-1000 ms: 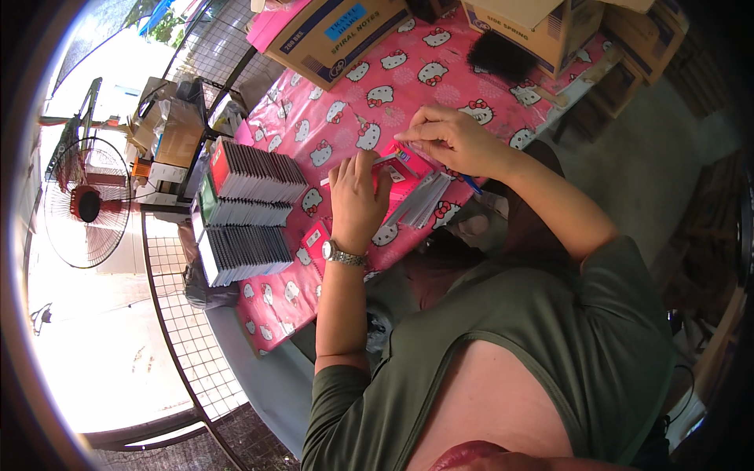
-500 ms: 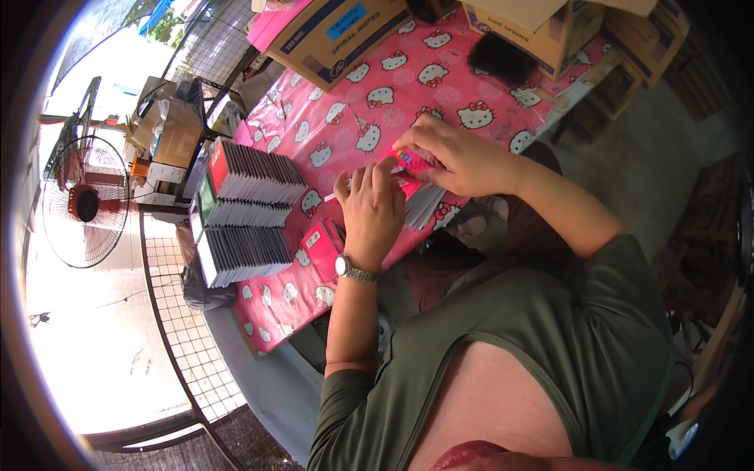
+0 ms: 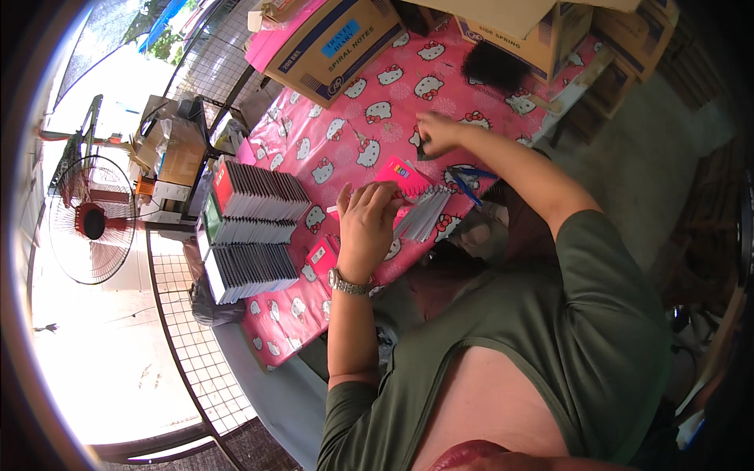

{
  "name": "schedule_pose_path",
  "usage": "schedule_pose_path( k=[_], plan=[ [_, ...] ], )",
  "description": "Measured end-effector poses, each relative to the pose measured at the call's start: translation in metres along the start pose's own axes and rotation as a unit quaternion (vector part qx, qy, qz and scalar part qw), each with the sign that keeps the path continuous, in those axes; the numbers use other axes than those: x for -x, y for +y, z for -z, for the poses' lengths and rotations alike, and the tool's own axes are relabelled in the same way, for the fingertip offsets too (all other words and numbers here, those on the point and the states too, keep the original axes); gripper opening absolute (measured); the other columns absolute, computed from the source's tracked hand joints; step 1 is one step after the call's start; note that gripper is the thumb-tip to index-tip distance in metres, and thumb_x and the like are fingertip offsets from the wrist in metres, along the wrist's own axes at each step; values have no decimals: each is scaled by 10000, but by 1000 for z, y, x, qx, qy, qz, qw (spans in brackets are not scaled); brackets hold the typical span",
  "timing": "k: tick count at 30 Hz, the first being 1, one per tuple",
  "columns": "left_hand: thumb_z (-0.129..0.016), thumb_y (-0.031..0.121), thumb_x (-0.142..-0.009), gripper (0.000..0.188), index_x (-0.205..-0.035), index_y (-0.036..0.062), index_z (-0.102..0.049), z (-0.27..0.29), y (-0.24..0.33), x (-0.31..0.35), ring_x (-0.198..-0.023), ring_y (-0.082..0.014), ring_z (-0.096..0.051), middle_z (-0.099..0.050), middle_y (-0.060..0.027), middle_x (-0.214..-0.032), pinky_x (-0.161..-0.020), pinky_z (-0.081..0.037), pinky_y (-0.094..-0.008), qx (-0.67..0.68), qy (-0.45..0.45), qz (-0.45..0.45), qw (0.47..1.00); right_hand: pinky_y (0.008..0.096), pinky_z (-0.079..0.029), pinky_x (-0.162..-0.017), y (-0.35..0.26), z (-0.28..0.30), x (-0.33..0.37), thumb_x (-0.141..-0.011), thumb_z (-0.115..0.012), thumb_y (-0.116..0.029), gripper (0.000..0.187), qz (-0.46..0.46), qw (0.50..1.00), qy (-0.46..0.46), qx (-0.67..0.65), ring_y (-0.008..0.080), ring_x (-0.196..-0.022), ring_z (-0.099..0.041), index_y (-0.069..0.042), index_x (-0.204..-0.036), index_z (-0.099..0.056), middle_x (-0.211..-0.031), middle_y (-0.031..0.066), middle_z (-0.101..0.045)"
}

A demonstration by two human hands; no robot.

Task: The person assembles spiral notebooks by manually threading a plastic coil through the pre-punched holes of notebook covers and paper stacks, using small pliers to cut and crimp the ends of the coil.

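A pink-covered spiral notebook [image 3: 399, 170] lies at the table's near edge, its dark wire coil running out to the right. My left hand [image 3: 367, 216], wearing a metal wristwatch, is closed over the coil's left end. Below the coil, white-edged pages or notebooks [image 3: 422, 220] fan out. My right hand [image 3: 440, 135] is closed above the table, beyond the notebook; a small dark thing shows under its fingers, too unclear to name. Blue-handled pliers [image 3: 465, 184] lie by the coil's right end. Another pink spiral notebook [image 3: 322, 255] is partly hidden behind my left hand.
Rows of spiral notebooks [image 3: 255, 228] with red, green and dark covers stand at the left. Cardboard boxes [image 3: 338, 55] line the far side. A black brush [image 3: 496, 67] lies at the far right of the pink-covered table [image 3: 271, 345]. A fan [image 3: 93, 221] stands beyond the left side.
My right hand has left the coil and moved away toward the far side. The coil and blue-handled pliers now show. My left hand stays at the notebook.
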State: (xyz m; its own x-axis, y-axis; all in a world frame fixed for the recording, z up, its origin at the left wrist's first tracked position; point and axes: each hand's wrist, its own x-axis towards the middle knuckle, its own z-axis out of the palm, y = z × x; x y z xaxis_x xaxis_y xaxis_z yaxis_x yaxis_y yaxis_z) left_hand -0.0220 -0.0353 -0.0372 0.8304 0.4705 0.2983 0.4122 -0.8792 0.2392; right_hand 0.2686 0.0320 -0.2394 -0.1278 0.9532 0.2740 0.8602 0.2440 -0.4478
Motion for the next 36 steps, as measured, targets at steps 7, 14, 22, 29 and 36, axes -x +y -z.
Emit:
schedule_pose_path(
  k=[7,14,22,29,36],
  plan=[
    [-685,170,-881,254,-1119,122,-609,-5,4,17,-1293,-370,-422,-561,-93,-1247,-1089,-177,-649,-97,52,139,984,346,-458,-945,-46,57,-11,-765,-718,-251,488,2,925,-75,-372,197,-1143,-576,-114,-1228,-648,-1231,98,-627],
    [-721,136,-828,257,-1053,64,-618,-9,-7,-2,-1002,-336,-522,-586,-106,-1027,-888,-411,-452,-43,81,46,995,297,-433,-921,-119,174,5,-834,-631,-288,552,39,810,-339,-477,135,-1052,-575,-18,-1312,-582,-1152,51,-639],
    [-728,141,-806,287,-1058,70,-610,-9,-14,-13,-1029,-334,-532,-581,-117,-1035,-898,-426,-461,15,33,43,998,285,-423,-753,-112,168,12,-831,-635,-328,576,-14,807,-302,-508,103,-929,-546,-46,-1328,-564,-1112,14,-604],
    [-671,6,-797,282,-1070,23,-602,4,-32,2,-968,-328,-578,-585,-138,-1023,-844,-480,-411,145,71,104,981,286,-482,-812,-111,169,7,-876,-606,-308,529,44,678,-302,-669,117,-1000,-600,-30,-1324,-565,-1136,33,-647],
    [-688,29,-845,242,-1067,-1,-597,1,-38,10,-776,-224,-641,-599,-117,-1004,-605,-497,-333,177,56,162,969,293,-462,-830,-124,159,-4,-825,-687,-296,534,-18,784,-269,-559,133,-1023,-579,-4,-1264,-604,-1108,24,-639]
  ],
)
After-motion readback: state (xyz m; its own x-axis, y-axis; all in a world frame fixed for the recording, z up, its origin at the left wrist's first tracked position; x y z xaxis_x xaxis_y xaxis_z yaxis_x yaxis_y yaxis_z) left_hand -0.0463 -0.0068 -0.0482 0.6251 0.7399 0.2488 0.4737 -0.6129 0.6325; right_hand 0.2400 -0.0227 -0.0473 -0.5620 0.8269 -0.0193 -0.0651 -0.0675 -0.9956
